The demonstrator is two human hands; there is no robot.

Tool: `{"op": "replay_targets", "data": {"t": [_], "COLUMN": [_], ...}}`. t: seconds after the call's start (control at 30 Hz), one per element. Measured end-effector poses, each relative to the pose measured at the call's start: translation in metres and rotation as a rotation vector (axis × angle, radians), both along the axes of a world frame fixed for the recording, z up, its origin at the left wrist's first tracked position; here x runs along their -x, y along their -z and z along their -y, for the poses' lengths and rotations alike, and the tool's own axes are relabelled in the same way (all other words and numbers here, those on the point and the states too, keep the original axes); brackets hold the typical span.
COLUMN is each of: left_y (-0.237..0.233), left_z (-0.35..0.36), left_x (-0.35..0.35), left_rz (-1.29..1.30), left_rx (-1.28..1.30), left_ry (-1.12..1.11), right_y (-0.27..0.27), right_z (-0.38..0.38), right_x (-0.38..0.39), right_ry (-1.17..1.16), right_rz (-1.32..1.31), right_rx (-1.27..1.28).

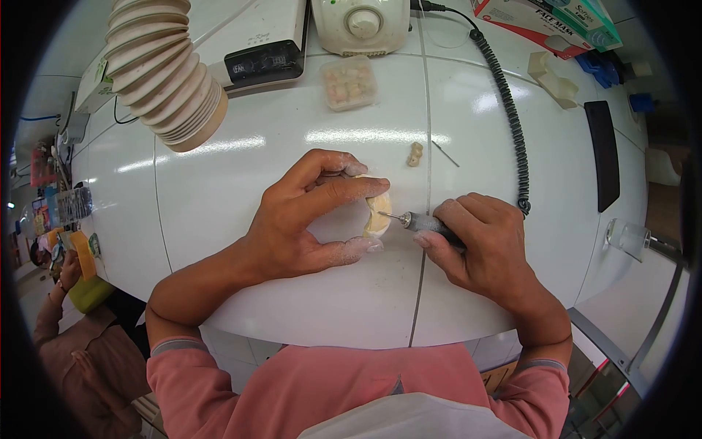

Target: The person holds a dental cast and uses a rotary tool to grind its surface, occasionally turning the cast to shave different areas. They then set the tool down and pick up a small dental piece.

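Between the thumb and fingers of my left hand (322,208) is a cream-coloured dental plaster model (378,212), held just above the white bench. White dust coats the fingertips. My right hand (475,238) is wrapped round a dark rotary handpiece (431,225) whose thin bur points left and meets the model's face. Beyond the hands, a small tooth-coloured piece (414,154) lies on the bench, and a thin metal bur (444,154) rests beside it.
A ribbed suction hose (164,73) hangs at upper left. Behind stand a control unit (362,25) and a clear box of tooth pieces (348,83). A coiled black cord (504,95) runs down the right, near a glass (627,238). Another person (88,366) sits at left.
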State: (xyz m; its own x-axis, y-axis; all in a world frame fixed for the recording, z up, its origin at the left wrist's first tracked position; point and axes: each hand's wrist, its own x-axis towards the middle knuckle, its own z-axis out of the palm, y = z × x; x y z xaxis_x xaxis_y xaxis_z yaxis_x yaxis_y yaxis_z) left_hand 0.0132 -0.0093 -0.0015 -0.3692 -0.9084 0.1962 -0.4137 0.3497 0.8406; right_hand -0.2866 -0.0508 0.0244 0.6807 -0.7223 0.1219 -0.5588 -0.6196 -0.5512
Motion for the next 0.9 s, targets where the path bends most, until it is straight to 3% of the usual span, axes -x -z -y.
{"op": "replay_targets", "data": {"t": [0.9], "left_y": [-0.0002], "left_z": [-0.0003], "left_x": [-0.0001], "left_rz": [0.001], "left_rx": [0.001], "left_ry": [0.005], "right_y": [0.0011], "right_z": [0.0014], "right_x": [0.0011], "right_ry": [-0.029], "right_rz": [0.015], "right_rx": [-0.001]}}
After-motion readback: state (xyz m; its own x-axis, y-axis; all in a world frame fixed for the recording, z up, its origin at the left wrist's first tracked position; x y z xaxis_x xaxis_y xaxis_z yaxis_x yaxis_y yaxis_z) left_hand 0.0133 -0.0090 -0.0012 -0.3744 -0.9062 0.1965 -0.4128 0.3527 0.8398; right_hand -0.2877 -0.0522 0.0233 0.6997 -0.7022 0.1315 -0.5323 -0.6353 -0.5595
